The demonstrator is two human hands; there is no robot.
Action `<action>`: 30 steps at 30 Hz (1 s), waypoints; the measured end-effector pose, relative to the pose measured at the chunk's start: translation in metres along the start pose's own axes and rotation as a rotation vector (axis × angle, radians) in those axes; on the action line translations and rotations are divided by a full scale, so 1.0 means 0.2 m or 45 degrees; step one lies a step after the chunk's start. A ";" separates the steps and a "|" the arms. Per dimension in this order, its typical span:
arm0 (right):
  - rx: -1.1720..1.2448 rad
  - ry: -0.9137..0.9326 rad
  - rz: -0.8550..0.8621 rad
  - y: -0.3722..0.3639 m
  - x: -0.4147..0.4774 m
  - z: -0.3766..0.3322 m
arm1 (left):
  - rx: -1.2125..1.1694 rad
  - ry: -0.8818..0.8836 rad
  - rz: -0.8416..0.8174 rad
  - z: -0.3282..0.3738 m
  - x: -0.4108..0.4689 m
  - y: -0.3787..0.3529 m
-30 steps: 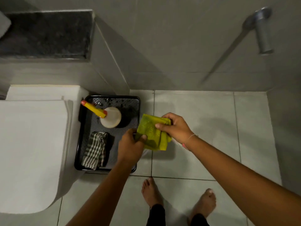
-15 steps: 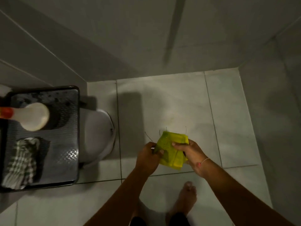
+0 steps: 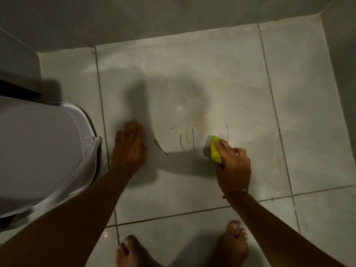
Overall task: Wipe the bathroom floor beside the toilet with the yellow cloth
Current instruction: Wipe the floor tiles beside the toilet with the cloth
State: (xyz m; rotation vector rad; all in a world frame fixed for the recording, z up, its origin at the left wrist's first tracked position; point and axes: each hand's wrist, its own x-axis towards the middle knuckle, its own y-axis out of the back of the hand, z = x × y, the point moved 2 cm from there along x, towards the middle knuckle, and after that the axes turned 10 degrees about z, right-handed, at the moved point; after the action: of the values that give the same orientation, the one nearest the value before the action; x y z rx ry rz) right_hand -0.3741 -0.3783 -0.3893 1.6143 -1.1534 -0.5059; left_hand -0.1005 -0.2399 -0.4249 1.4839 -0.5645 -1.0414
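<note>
The yellow cloth is folded small and pressed on the pale grey floor tile, with my right hand shut on it. Only the cloth's left part shows past my fingers. Several thin dark marks lie on the tile just left of the cloth. My left hand rests flat on the floor with fingers together, holding nothing, between the marks and the white toilet at the left edge.
Grey walls close the floor at the top and the right, meeting in a corner at top right. My two bare feet stand at the bottom edge. A dark tray edge shows above the toilet.
Both hands dropped to the floor. My left hand let go of the cloth and went flat on the tile; my right hand pressed the cloth down beside the marks. The view moved closer to the floor.
</note>
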 end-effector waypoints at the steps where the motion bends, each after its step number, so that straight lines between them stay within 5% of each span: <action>1: -0.106 0.067 0.020 -0.04 0.01 0.06 | -0.012 0.001 0.022 -0.02 0.04 -0.03; 3: -0.192 0.157 0.012 -0.13 0.03 0.17 | -0.024 -0.003 0.061 -0.04 0.10 -0.10; 8: -0.261 0.410 -0.395 -0.18 -0.19 0.31 | -0.072 0.007 0.161 -0.08 0.11 -0.20; 14: -0.211 -0.126 -0.337 -0.22 0.09 0.31 | -0.104 -0.006 0.236 -0.09 0.10 -0.22; 20: -0.179 0.487 -0.523 -0.19 -0.22 0.31 | -0.127 0.005 0.269 -0.09 0.11 -0.22; 27: -0.240 -0.295 -0.270 -0.28 0.08 0.29 | -0.111 -0.026 0.364 -0.10 0.10 -0.26; 30: -0.246 0.062 -0.394 -0.31 0.04 0.22 | -0.110 -0.024 0.392 -0.10 0.10 -0.26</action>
State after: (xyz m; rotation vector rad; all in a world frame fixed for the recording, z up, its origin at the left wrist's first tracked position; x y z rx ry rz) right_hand -0.3772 -0.4076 -0.4603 1.6325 -0.7950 -0.7497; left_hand -0.0843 -0.2348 -0.4826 1.2650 -0.7269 -0.8284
